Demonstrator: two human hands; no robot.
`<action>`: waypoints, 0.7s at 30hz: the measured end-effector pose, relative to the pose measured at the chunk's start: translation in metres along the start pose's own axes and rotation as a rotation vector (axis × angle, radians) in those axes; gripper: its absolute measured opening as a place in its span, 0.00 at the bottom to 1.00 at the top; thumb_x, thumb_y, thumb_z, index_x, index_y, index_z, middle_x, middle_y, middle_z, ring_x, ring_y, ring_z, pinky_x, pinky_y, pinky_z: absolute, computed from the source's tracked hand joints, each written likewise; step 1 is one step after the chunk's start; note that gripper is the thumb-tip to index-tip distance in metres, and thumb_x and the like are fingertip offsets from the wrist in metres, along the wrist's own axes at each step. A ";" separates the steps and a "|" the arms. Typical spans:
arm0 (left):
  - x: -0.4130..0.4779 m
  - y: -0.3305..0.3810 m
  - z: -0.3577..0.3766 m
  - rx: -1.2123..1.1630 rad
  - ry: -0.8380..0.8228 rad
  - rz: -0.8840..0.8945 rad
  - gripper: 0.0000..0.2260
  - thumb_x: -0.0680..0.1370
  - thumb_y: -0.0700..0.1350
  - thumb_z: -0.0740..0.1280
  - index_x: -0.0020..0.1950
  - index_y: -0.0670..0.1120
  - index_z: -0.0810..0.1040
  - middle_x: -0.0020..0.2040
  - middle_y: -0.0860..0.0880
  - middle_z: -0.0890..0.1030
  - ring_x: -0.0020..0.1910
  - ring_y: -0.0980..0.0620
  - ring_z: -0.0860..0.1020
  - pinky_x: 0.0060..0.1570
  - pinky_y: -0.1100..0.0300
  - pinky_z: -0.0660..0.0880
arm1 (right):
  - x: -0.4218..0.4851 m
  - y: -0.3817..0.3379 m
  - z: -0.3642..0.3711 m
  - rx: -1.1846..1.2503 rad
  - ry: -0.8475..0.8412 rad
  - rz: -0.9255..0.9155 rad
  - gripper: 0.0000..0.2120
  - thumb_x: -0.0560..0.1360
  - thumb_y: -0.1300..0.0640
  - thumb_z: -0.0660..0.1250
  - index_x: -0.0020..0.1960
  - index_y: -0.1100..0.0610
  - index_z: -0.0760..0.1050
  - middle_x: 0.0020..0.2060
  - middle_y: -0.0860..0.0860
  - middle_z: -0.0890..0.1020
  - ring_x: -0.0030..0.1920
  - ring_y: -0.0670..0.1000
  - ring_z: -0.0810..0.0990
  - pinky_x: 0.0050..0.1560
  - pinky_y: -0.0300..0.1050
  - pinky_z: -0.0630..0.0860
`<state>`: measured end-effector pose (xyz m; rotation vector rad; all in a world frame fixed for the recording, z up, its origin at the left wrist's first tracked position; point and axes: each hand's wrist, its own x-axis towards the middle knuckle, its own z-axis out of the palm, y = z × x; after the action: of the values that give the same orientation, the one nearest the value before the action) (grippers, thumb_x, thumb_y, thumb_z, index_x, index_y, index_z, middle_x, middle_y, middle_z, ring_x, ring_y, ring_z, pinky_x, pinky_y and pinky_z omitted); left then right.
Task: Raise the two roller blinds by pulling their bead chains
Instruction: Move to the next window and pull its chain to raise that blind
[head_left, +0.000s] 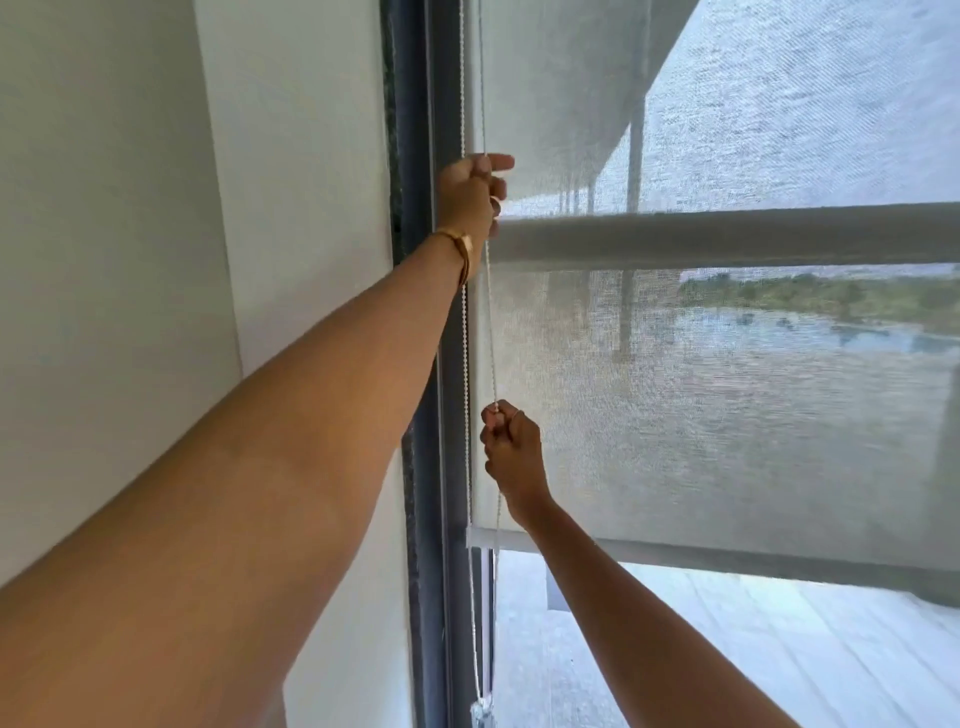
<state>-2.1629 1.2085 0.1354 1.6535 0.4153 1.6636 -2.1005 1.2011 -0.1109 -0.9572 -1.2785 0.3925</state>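
We pinch the bead chain (491, 322), which runs straight up and down along the blind's (727, 415) left edge, left hand (470, 200) closed high, right hand (511, 452) closed directly below.

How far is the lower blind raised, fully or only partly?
Only partly. Its bottom bar hangs low on the window, and the mesh fabric covers the glass above it.

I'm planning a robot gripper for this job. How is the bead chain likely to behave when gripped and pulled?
The bead chain is probably floppy: only the stretch between the left hand and right hand runs straight and taut. Its beads look small and smooth, so it may slip through a loose grip. It seems light, hanging thin beside the window frame.
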 end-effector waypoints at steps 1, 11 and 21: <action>0.000 -0.005 -0.002 0.030 0.037 0.057 0.15 0.80 0.38 0.51 0.44 0.43 0.77 0.31 0.52 0.71 0.27 0.59 0.66 0.27 0.66 0.64 | -0.002 -0.001 0.001 -0.012 -0.019 0.007 0.15 0.76 0.66 0.51 0.34 0.54 0.65 0.27 0.47 0.65 0.26 0.41 0.62 0.25 0.29 0.58; -0.024 -0.034 -0.003 0.209 0.156 0.250 0.18 0.78 0.36 0.54 0.30 0.49 0.65 0.29 0.53 0.67 0.30 0.57 0.64 0.32 0.64 0.61 | 0.026 -0.037 -0.032 0.234 -0.348 0.324 0.23 0.80 0.44 0.50 0.55 0.58 0.77 0.45 0.50 0.84 0.41 0.50 0.82 0.41 0.42 0.77; -0.087 -0.080 -0.023 0.225 0.123 0.104 0.11 0.80 0.39 0.55 0.41 0.40 0.73 0.36 0.48 0.76 0.37 0.56 0.73 0.40 0.69 0.69 | 0.086 -0.107 -0.041 -0.117 -0.404 0.209 0.32 0.78 0.37 0.42 0.59 0.57 0.74 0.55 0.55 0.80 0.55 0.57 0.81 0.57 0.52 0.77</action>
<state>-2.1726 1.2090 0.0153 1.7649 0.6055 1.8587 -2.0640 1.1864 0.0267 -1.1540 -1.5833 0.7073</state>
